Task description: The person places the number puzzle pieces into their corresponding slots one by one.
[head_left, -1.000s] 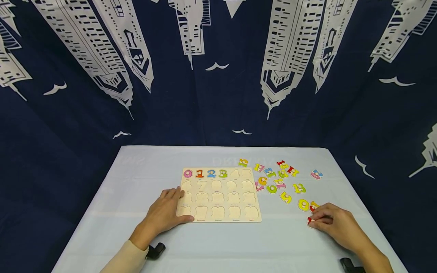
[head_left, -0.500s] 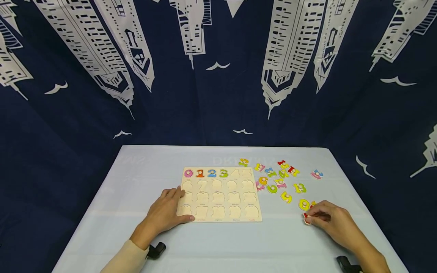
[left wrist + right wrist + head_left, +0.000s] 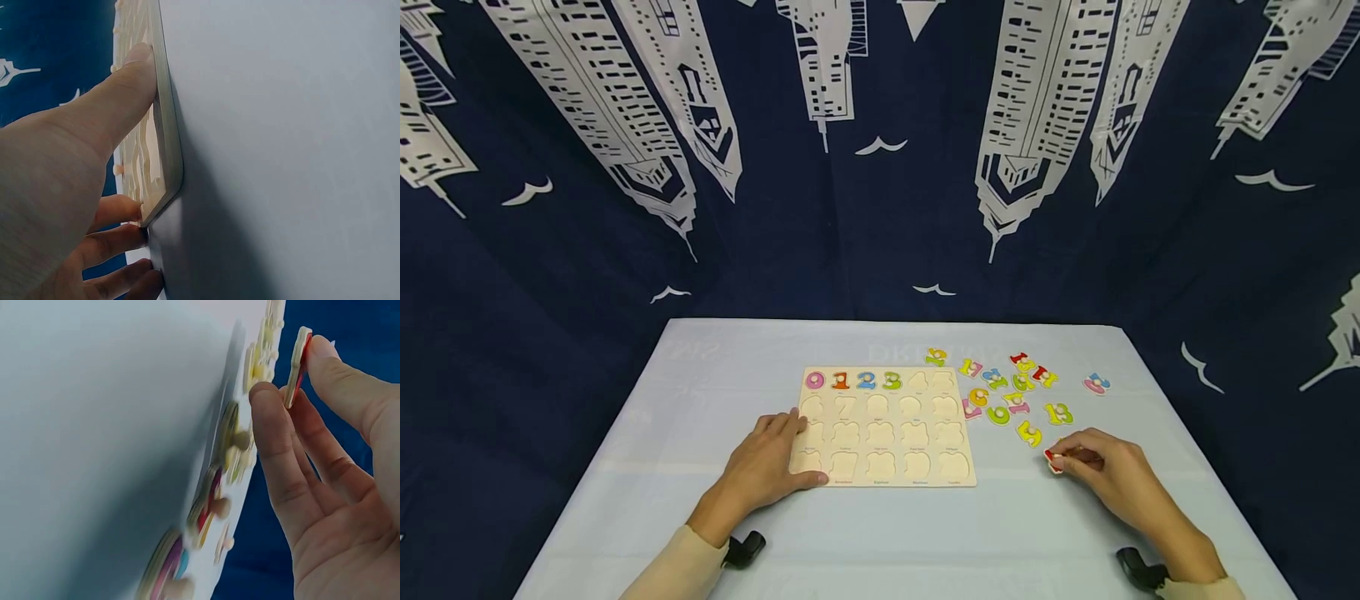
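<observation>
My left hand [image 3: 762, 464] rests at the near-left corner of a wooden number puzzle board [image 3: 880, 481]. Its straight thumb [image 3: 128, 87] lies on the board's face along the near edge, with the other fingers spread by the left side. Pieces 0, 1, 2 and 3 [image 3: 891, 381] sit in the top row; the other recesses are bare. Right of the board, my right hand [image 3: 1105, 472] holds a small red puzzle piece [image 3: 1053, 462] above the table. The right wrist view shows this red-faced piece [image 3: 298, 367] edge-on, pinched between thumb and fingers; its number is hidden.
Several loose knobbed number pieces [image 3: 1029, 433] lie right of the board, some close together. A pink-and-blue piece [image 3: 1096, 383] lies apart at far right. A white cloth [image 3: 737, 358] covers the table, and a dark blue printed curtain [image 3: 850, 233] hangs behind.
My right hand has lifted the red piece and carried it left and slightly away from me, now covering the yellow 0. My left hand stays on the board.
</observation>
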